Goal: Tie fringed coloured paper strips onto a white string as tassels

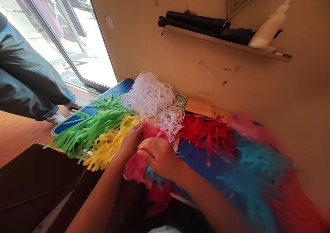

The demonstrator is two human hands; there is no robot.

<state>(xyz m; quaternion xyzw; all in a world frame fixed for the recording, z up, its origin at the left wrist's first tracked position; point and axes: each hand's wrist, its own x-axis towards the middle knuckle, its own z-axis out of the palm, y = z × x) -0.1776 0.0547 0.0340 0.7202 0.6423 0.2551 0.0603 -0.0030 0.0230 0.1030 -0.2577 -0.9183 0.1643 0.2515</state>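
Note:
My left hand [132, 140] is closed on a bunch of pink paper strips [152, 129], beside yellow strips [107, 145]. Close against it, my right hand [160, 155] has its fingers curled round something at the same bunch; what exactly they hold is hidden. Pink, blue and red strips hang below both hands. Green strips [90, 129] lie farther left, and a heap of thin white strings [152, 95] lies just beyond the hands. Red strips [206, 131] are to the right on the blue table [198, 164].
Blurred blue strips [252, 167] and red ones fill the right side. An orange-brown box [198, 106] sits against the wall. A shelf [227, 45] holds black items and a white bottle [268, 30]. A person's legs [28, 74] stand at left, above a dark carton [38, 181].

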